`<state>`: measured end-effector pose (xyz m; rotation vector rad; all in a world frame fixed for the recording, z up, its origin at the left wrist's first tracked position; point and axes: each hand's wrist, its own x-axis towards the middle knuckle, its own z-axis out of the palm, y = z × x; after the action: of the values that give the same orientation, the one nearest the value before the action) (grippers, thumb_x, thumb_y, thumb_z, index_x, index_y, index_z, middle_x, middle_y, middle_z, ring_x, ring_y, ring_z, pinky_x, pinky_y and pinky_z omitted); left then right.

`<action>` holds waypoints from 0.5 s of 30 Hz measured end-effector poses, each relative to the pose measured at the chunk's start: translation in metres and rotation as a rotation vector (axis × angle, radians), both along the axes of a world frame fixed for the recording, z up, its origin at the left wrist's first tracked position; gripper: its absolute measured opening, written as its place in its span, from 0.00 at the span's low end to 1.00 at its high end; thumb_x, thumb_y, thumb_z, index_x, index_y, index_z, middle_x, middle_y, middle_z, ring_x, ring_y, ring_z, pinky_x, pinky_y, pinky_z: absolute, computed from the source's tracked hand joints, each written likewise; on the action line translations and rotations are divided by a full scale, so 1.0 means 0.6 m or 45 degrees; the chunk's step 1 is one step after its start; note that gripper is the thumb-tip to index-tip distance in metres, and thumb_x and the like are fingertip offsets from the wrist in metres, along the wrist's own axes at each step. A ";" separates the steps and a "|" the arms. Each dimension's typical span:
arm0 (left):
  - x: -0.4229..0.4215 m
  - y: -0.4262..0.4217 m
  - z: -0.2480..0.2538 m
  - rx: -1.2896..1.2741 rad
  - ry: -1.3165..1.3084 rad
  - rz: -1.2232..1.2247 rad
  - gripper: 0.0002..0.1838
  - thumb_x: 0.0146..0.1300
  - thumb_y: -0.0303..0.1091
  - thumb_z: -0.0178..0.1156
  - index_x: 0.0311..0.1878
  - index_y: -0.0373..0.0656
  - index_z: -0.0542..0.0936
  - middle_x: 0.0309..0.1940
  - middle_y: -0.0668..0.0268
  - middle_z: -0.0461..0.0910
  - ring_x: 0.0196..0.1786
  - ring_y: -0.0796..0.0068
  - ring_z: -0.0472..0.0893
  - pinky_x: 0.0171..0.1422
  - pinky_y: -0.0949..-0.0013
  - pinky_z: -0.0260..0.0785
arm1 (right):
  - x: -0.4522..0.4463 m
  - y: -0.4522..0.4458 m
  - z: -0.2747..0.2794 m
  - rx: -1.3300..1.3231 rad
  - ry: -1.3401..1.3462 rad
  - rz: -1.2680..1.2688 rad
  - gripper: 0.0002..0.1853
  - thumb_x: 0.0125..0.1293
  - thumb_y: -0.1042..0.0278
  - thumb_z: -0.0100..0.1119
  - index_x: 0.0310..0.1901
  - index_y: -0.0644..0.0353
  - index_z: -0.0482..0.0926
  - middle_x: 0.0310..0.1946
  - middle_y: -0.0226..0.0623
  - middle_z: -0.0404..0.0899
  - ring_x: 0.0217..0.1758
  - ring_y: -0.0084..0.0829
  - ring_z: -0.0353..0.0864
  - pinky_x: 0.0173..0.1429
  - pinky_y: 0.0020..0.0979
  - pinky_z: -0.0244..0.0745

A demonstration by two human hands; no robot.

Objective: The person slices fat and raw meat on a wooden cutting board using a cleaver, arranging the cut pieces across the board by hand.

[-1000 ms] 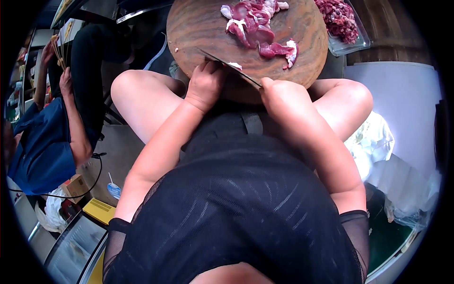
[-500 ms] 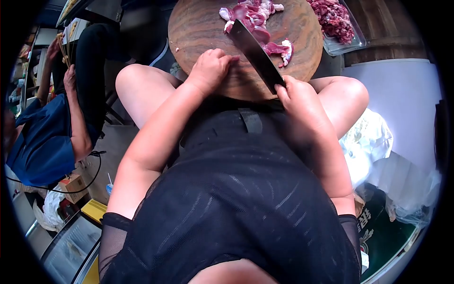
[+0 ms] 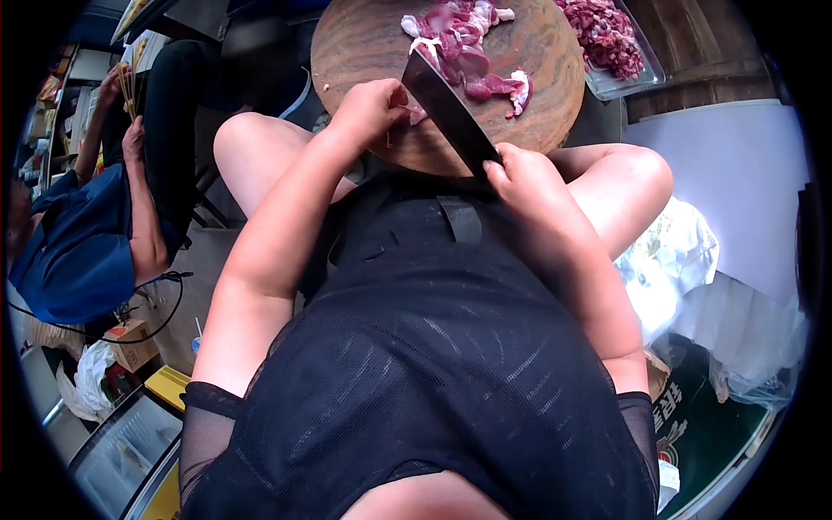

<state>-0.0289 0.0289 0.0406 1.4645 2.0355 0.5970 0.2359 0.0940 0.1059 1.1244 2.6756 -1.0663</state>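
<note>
A round wooden chopping board (image 3: 351, 45) lies at the top centre, above my lap. Over its left front part, my left hand (image 3: 371, 111) is closed on a small piece of meat (image 3: 414, 113). My right hand (image 3: 522, 176) grips a cleaver (image 3: 449, 111) at the board's front edge; the handle is hidden in the fist. The dark, broad blade slants up and left, with its tip close to my left hand. Beyond the blade, several red and white meat pieces (image 3: 472, 61) lie in a strip on the board.
A clear tray (image 3: 646, 80) of chopped meat (image 3: 607, 39) stands right of the board. At the left, a person in blue (image 3: 82, 247) holds thin sticks (image 3: 130, 91). White plastic bags (image 3: 672, 260) lie at the right, and a cardboard box (image 3: 132, 345) is at the lower left.
The cleaver has swung from low beside my left hand to pointing up and away, then shifted slightly left. My left hand has risen a little with a piece of meat.
</note>
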 end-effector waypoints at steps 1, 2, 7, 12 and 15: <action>-0.002 -0.009 -0.008 0.109 0.062 0.003 0.10 0.58 0.27 0.67 0.42 0.37 0.81 0.35 0.58 0.82 0.38 0.64 0.83 0.45 0.64 0.77 | -0.002 -0.002 -0.005 -0.001 0.000 0.002 0.14 0.69 0.63 0.51 0.39 0.67 0.79 0.34 0.59 0.82 0.43 0.58 0.82 0.52 0.52 0.75; -0.003 -0.018 -0.015 0.218 0.125 0.005 0.08 0.58 0.28 0.66 0.40 0.37 0.82 0.37 0.57 0.82 0.40 0.59 0.84 0.47 0.63 0.77 | -0.004 -0.003 -0.009 0.040 -0.038 0.033 0.14 0.69 0.63 0.51 0.39 0.67 0.79 0.34 0.58 0.82 0.43 0.57 0.82 0.51 0.52 0.76; 0.022 -0.055 -0.044 0.687 0.403 0.010 0.08 0.61 0.29 0.65 0.44 0.42 0.85 0.40 0.58 0.82 0.45 0.56 0.82 0.50 0.61 0.75 | -0.008 -0.007 0.003 0.113 -0.126 0.095 0.13 0.69 0.63 0.51 0.40 0.66 0.78 0.33 0.56 0.83 0.42 0.56 0.83 0.50 0.53 0.77; 0.047 -0.057 -0.058 0.693 0.457 -0.067 0.05 0.61 0.34 0.64 0.37 0.44 0.85 0.34 0.58 0.81 0.41 0.52 0.80 0.47 0.59 0.75 | -0.011 -0.017 0.002 0.395 0.040 0.153 0.09 0.69 0.66 0.51 0.38 0.63 0.77 0.29 0.51 0.83 0.36 0.52 0.84 0.41 0.50 0.79; 0.048 -0.058 -0.057 0.771 0.197 -0.078 0.05 0.59 0.32 0.64 0.37 0.45 0.85 0.34 0.59 0.81 0.40 0.54 0.81 0.45 0.59 0.75 | -0.012 -0.014 0.008 0.481 0.027 0.252 0.08 0.68 0.67 0.51 0.36 0.61 0.76 0.27 0.49 0.83 0.32 0.50 0.85 0.37 0.49 0.79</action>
<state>-0.0003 -0.0058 0.0063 1.9531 2.0082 1.1790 0.2285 0.0858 0.1108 0.8628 3.0089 -0.5611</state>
